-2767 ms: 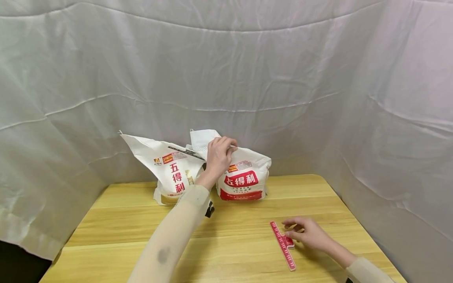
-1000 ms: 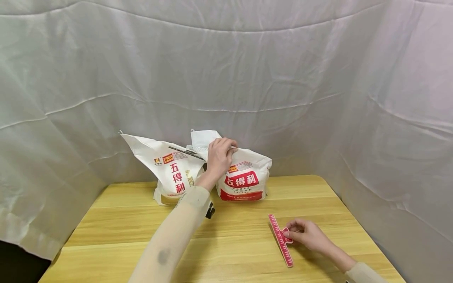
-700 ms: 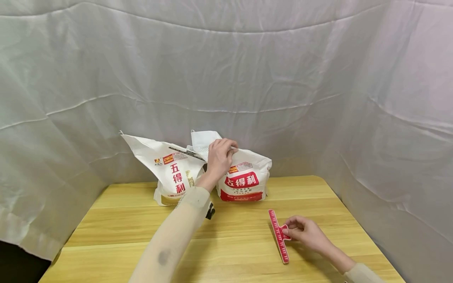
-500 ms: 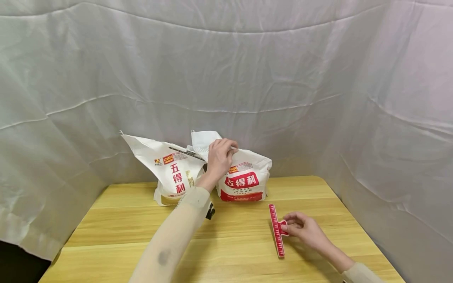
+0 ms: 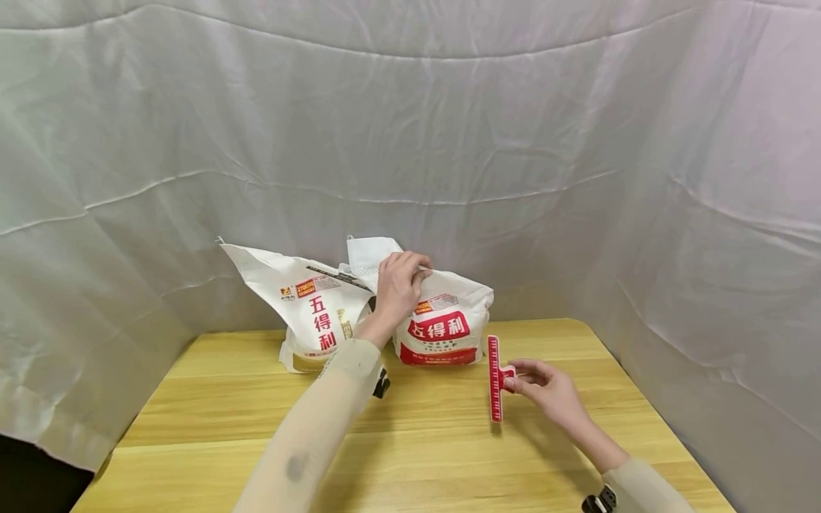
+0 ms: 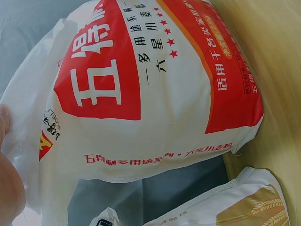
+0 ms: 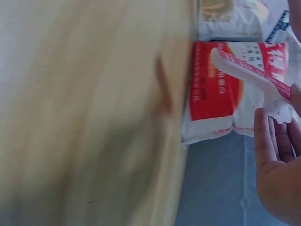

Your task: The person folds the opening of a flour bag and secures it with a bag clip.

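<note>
In the head view, two white flour bags stand at the back of the table. My left hand [image 5: 400, 285] grips the folded top of the right-hand flour bag [image 5: 445, 328], which has red labels. In the left wrist view, part of that hand [image 6: 8, 181] shows at the left, against the white bag top. My right hand [image 5: 551, 392] pinches the handle of a long red bag clip [image 5: 494, 381] between thumb and fingers. The clip is held upright above the wood, to the right of the bag. The right wrist view shows the clip [image 7: 254, 75] in front of the red-labelled bag.
The other flour bag [image 5: 321, 320], with a gold base, leans at the left, its top stretching up and left. Behind my left forearm lies a partly hidden black object [image 5: 381, 385]. Grey cloth [image 5: 410, 142] hangs behind and beside the wooden table [image 5: 436, 456].
My right hand has taken hold of the clip by its handle, lifted it off the table and moved it towards the bags, turning it upright. My left hand stays on the bag.
</note>
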